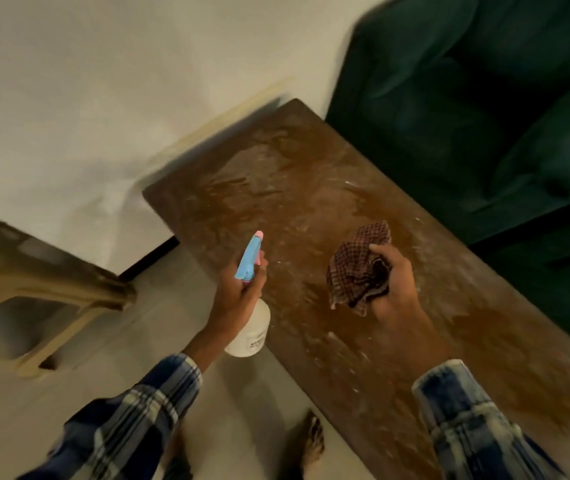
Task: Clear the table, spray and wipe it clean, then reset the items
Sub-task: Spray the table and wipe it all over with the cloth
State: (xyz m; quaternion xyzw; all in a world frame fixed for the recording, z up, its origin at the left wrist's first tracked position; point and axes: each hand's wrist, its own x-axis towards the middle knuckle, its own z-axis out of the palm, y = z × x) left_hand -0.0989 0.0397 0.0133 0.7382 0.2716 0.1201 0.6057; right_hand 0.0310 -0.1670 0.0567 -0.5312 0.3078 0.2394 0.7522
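Stands at the near long edge of a brown wooden table (276,188), wet and streaked with white smears over most of the top. Grips a spray bottle (251,329) in the left hand (238,299): fingers curled tight round the neck just below the blue-and-pink trigger head, nozzle aimed away from the body toward the table's left end, white body hanging under the palm at the table's near edge, above the pale floor (110,358). Clutches a crumpled dark red checked cloth (354,268) in the right hand (396,289): thumb on top, fingers closed round the bunch, loose folds spilling out to the left of the fist. Holds that cloth over the middle of the tabletop; cannot tell whether it touches the wet surface. Wears blue plaid sleeves (131,420) on both forearms. Shows bare feet (313,441) on the floor just beside the table. Records a dark green sofa (484,116) along the table's far edge, a beige plastic stool (44,282) at left, well apart from the table, and a white wall (103,81) behind. Notes motion blur throughout.
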